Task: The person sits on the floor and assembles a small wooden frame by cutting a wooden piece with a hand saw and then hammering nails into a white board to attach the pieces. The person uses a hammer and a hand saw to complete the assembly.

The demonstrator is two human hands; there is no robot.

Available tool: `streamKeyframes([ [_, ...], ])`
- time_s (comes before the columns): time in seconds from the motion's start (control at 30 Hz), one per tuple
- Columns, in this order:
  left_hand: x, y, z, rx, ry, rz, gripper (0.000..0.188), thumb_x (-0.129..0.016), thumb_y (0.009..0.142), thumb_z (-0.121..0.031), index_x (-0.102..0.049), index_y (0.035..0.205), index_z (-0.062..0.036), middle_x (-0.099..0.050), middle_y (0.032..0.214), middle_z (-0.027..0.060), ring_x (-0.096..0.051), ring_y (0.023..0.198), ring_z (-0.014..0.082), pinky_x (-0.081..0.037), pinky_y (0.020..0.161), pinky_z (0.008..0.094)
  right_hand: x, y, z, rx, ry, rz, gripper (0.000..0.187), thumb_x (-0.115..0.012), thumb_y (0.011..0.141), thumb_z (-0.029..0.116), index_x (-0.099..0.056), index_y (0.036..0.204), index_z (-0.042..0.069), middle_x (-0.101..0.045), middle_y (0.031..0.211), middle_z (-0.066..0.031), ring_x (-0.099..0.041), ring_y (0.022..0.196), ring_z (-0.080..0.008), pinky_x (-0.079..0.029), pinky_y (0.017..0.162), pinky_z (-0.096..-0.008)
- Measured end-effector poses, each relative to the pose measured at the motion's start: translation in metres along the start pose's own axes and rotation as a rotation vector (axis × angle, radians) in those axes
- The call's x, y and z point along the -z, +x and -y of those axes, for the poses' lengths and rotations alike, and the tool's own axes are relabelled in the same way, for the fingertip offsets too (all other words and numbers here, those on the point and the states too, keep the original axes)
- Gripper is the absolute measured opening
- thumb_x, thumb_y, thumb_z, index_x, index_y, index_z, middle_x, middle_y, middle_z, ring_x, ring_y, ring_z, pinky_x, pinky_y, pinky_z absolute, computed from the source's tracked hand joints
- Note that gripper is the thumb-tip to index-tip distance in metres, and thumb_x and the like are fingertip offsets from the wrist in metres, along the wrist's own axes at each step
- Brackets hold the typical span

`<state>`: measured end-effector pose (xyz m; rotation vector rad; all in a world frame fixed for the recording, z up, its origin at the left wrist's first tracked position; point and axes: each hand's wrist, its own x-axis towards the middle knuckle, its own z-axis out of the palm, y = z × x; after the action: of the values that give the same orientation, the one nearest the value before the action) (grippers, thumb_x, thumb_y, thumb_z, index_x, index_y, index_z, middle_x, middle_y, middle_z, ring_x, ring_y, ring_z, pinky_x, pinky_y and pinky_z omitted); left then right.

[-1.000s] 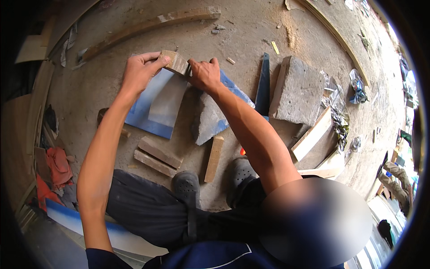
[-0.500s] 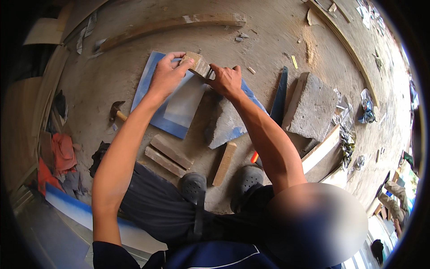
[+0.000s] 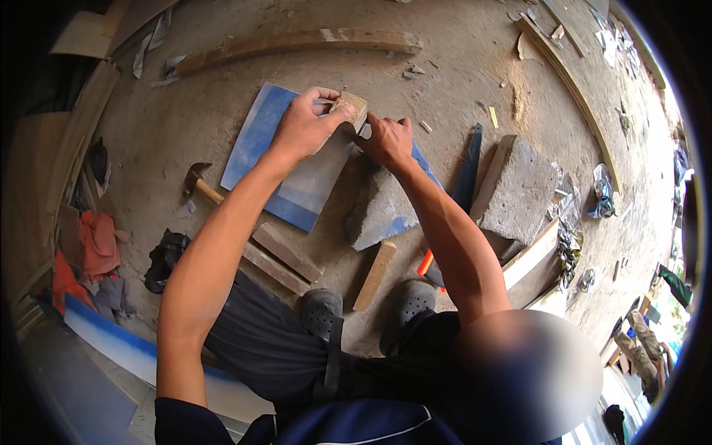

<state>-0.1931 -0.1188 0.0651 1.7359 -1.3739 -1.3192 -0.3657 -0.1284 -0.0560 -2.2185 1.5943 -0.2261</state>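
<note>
My left hand (image 3: 308, 126) is closed on a short wooden block (image 3: 350, 108), its thumb along the near side. My right hand (image 3: 389, 141) is at the block's right side, index finger against it and the other fingers curled. Whatever those curled fingers hold, if anything, is hidden. Beneath the hands lie a blue and white panel (image 3: 252, 141) and a rough concrete chunk (image 3: 384, 204) with blue patches. To the right of the chunk stretches a handsaw blade (image 3: 466, 170); an orange handle (image 3: 425, 262) shows beside my right forearm.
A claw hammer (image 3: 199, 178) lies left of the panel. Near my shoes are two wood offcuts (image 3: 285, 252) and another wooden piece (image 3: 375, 276). A large concrete block (image 3: 519, 185) sits at right. Beyond the panel stretches a long beam (image 3: 297, 50); a black bag (image 3: 165, 259) lies at left.
My hands and the wooden block have shifted a little to the right over the panel. The whole view has moved slightly, and more of the hammer handle shows. My left hand keeps its grip.
</note>
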Motion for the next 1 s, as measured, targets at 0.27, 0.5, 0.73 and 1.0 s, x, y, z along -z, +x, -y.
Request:
streamKeyframes([
  [0.27,0.004,0.0,0.006,0.021,-0.108,-0.004,0.048,-0.073,0.084,-0.031,-0.057,0.116,0.0016,-0.071,0.097,0.0127,-0.063,0.086,0.0146,-0.049,0.078,0.0284,0.004,0.001,0.005,-0.026,-0.013,0.033,0.036,-0.073,0.072,0.037,-0.061,0.098,0.016,-0.068,0.075,-0.0099,-0.066,0.076,-0.0258,-0.035,0.074,-0.0403],
  [0.5,0.011,-0.01,0.001,0.146,-0.213,0.067,0.05,-0.069,0.089,-0.032,-0.053,0.123,-0.0009,-0.068,0.105,0.008,-0.06,0.098,0.0108,-0.049,0.084,0.0275,0.001,-0.001,0.003,-0.028,-0.006,0.002,0.035,-0.074,0.07,0.035,-0.063,0.099,0.017,-0.069,0.078,-0.0081,-0.066,0.082,-0.0239,-0.035,0.076,-0.0394],
  [0.73,-0.001,-0.014,0.005,-0.051,0.149,-0.077,0.051,-0.069,0.089,-0.037,-0.059,0.123,-0.0011,-0.068,0.094,0.0023,-0.06,0.084,0.0078,-0.049,0.072,0.0232,0.001,-0.001,0.006,-0.065,0.001,0.006,0.036,-0.073,0.07,0.036,-0.065,0.1,0.018,-0.069,0.081,-0.0081,-0.064,0.088,-0.0244,-0.035,0.078,-0.0402],
  [1.0,-0.003,-0.006,0.002,0.004,-0.034,-0.022,0.05,-0.07,0.087,-0.034,-0.061,0.122,0.0011,-0.063,0.081,-0.0018,-0.049,0.066,0.0053,-0.042,0.06,0.0222,0.003,0.005,0.005,-0.094,-0.005,0.048,0.031,-0.069,0.072,0.033,-0.069,0.098,0.017,-0.071,0.089,-0.0086,-0.063,0.097,-0.0229,-0.035,0.083,-0.0407],
])
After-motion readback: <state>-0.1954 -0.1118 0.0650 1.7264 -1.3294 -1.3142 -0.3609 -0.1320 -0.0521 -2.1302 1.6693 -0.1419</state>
